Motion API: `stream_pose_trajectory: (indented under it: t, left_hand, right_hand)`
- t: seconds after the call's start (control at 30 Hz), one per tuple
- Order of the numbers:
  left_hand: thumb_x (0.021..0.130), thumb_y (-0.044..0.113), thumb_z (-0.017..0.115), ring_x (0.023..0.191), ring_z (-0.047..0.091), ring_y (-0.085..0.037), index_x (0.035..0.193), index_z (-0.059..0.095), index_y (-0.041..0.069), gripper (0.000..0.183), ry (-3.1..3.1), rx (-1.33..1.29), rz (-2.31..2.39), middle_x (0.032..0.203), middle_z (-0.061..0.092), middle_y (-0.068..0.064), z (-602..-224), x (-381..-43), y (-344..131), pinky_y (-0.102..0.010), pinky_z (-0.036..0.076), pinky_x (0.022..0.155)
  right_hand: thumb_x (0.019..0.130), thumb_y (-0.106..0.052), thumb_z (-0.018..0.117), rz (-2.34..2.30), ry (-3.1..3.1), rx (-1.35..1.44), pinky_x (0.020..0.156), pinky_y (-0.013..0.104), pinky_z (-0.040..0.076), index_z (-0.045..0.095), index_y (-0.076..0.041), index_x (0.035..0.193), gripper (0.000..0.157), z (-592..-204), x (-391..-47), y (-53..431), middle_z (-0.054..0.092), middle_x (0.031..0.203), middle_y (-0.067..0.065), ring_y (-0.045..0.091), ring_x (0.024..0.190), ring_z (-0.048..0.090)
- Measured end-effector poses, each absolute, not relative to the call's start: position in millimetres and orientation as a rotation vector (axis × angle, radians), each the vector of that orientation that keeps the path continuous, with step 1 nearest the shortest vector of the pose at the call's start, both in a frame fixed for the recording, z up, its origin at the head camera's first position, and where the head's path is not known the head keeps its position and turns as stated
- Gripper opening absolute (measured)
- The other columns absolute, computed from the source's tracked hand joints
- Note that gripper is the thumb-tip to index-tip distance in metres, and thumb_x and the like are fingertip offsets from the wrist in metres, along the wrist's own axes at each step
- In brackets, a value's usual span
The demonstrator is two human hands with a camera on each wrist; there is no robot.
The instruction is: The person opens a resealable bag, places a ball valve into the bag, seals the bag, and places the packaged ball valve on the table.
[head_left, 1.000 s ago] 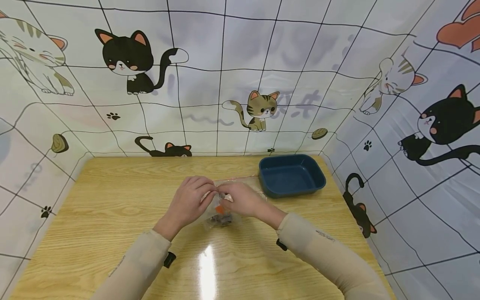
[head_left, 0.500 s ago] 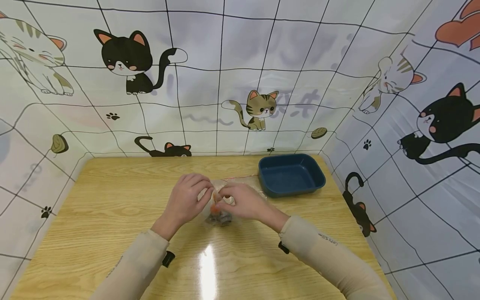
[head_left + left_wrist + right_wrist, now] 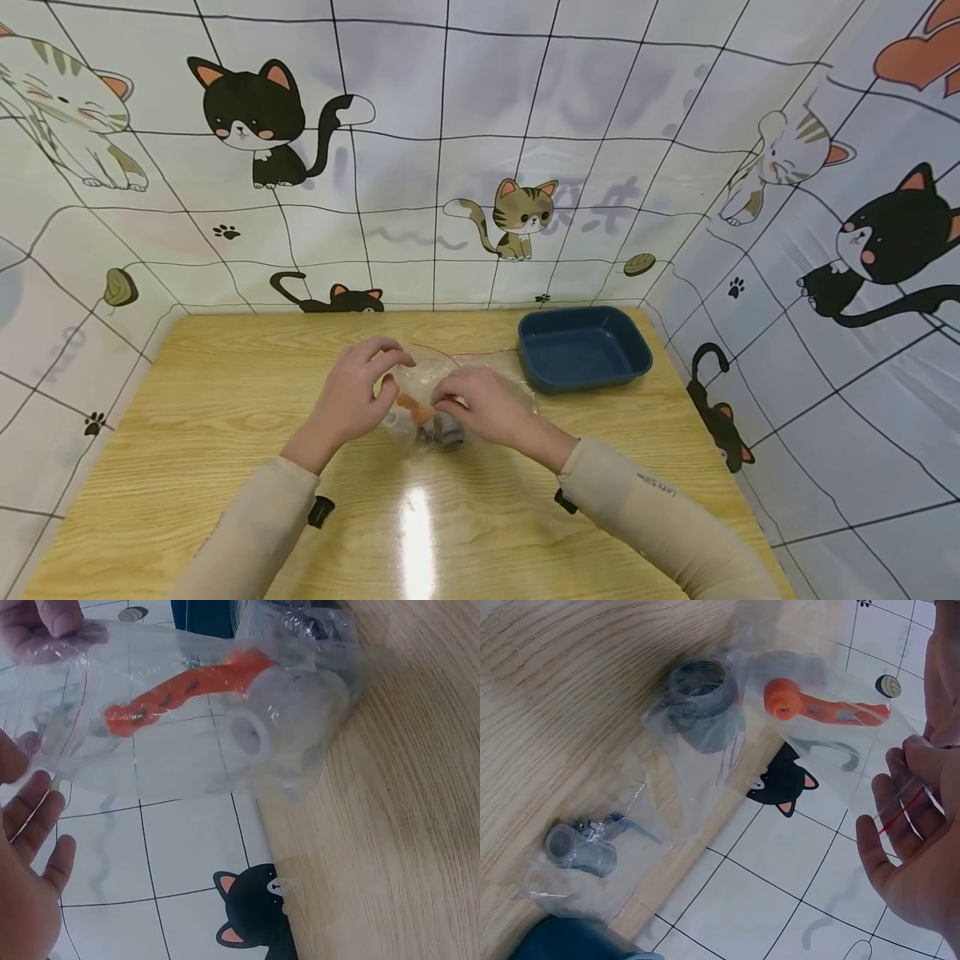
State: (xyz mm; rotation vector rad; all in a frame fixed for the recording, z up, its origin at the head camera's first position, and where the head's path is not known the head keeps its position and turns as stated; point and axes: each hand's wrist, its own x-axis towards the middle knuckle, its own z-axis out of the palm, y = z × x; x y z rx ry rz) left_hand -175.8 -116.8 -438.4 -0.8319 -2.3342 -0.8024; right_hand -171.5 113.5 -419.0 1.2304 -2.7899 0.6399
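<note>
A clear zip bag (image 3: 172,765) with a red line near its mouth is spread between both hands. Inside show an orange handle-like piece (image 3: 191,686), a whitish rounded part with a short spout (image 3: 300,705), and a grey threaded fitting (image 3: 701,690) at the bottom. My left hand (image 3: 348,392) holds one side of the bag's mouth, thumb and forefinger at its edge. The right hand (image 3: 483,404) pinches the opposite side, fingertips bent down over the film. Part of the bag is hidden behind the right hand in the head view.
A dark blue tray (image 3: 588,382) stands at the table's back right. Beside it lies a second clear bag (image 3: 630,877) with a grey pipe piece (image 3: 581,847) in it. Cat-printed cloth (image 3: 405,92) walls off the wooden table (image 3: 247,383) at the back and sides.
My left hand has moved left and slightly back, its thumb and forefinger now farther apart. The bag's mouth is spread wider, and the orange piece has shifted left. The right hand stays nearly in place.
</note>
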Motion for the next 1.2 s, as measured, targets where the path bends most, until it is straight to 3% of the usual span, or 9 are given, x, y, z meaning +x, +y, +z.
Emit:
stream_pose_trajectory:
  t: [0.2,0.33,0.47,0.6,0.73,0.87,1.03,1.2]
  left_hand:
    - [0.091,0.001,0.056,0.101,0.063,-0.034,0.103,0.069,0.012,0.021,-2.415,-0.795,-0.855,0.121,0.063,-0.014,-436,-182,-124,-0.045,0.050,0.082]
    - [0.095,0.009,0.058,0.111,0.061,-0.029,0.100,0.067,0.013,0.011,-2.547,-0.776,-0.939,0.116,0.066,-0.008,-436,-183,-132,-0.048,0.048,0.094]
    - [0.095,0.015,0.059,0.102,0.064,-0.022,0.097,0.067,0.016,0.008,-2.634,-0.717,-1.015,0.102,0.069,0.000,-432,-180,-141,-0.044,0.049,0.091]
    - [0.094,0.016,0.062,0.092,0.064,-0.015,0.094,0.068,0.019,0.007,-2.640,-0.738,-1.072,0.095,0.069,0.005,-429,-174,-147,-0.040,0.051,0.086]
    - [0.093,0.013,0.063,0.088,0.063,-0.007,0.091,0.068,0.022,0.010,-2.634,-0.820,-1.171,0.091,0.068,0.010,-426,-168,-151,-0.034,0.053,0.082]
    - [0.093,0.011,0.062,0.087,0.062,-0.006,0.089,0.069,0.022,0.013,-2.636,-0.890,-1.315,0.089,0.069,0.009,-421,-162,-152,-0.031,0.053,0.082]
    - [0.094,0.008,0.058,0.082,0.063,-0.009,0.086,0.068,0.023,0.020,-2.663,-0.997,-1.453,0.084,0.070,0.004,-417,-156,-147,-0.030,0.052,0.080]
    - [0.095,0.004,0.053,0.076,0.062,-0.011,0.079,0.065,0.021,0.026,-2.655,-1.089,-1.582,0.079,0.067,0.002,-415,-151,-137,-0.029,0.051,0.075]
  right_hand:
    - [0.092,-0.019,0.066,0.654,-2.652,1.351,0.087,0.026,0.050,0.073,-0.018,0.095,0.007,-416,-170,111,0.070,0.097,-0.006,0.010,0.095,0.063]
    - [0.092,-0.020,0.067,0.700,-2.658,1.280,0.096,0.033,0.049,0.074,-0.019,0.094,0.007,-414,-169,110,0.062,0.125,0.004,0.019,0.117,0.057]
    - [0.091,-0.025,0.068,0.794,-2.772,1.073,0.097,0.037,0.050,0.074,-0.022,0.093,0.008,-415,-170,113,0.046,0.146,0.011,0.024,0.125,0.055]
    - [0.092,-0.026,0.066,0.991,-2.885,0.935,0.081,0.028,0.054,0.074,-0.019,0.096,0.011,-419,-174,117,0.064,0.127,0.004,0.015,0.104,0.066]
    - [0.094,-0.023,0.065,1.164,-2.926,0.931,0.071,0.024,0.052,0.072,-0.017,0.098,0.010,-420,-176,122,0.071,0.095,-0.002,0.009,0.082,0.063]
    - [0.095,-0.022,0.063,1.291,-2.925,0.963,0.068,0.023,0.048,0.069,-0.017,0.097,0.008,-419,-178,128,0.070,0.089,0.000,0.012,0.074,0.057]
    - [0.097,-0.019,0.060,1.518,-2.943,1.017,0.071,0.024,0.050,0.067,-0.011,0.099,0.011,-410,-177,140,0.070,0.092,0.004,0.015,0.082,0.064]
    - [0.097,-0.016,0.059,1.573,-2.957,1.145,0.067,0.025,0.045,0.068,-0.009,0.099,0.011,-401,-178,152,0.070,0.089,0.006,0.015,0.076,0.059]
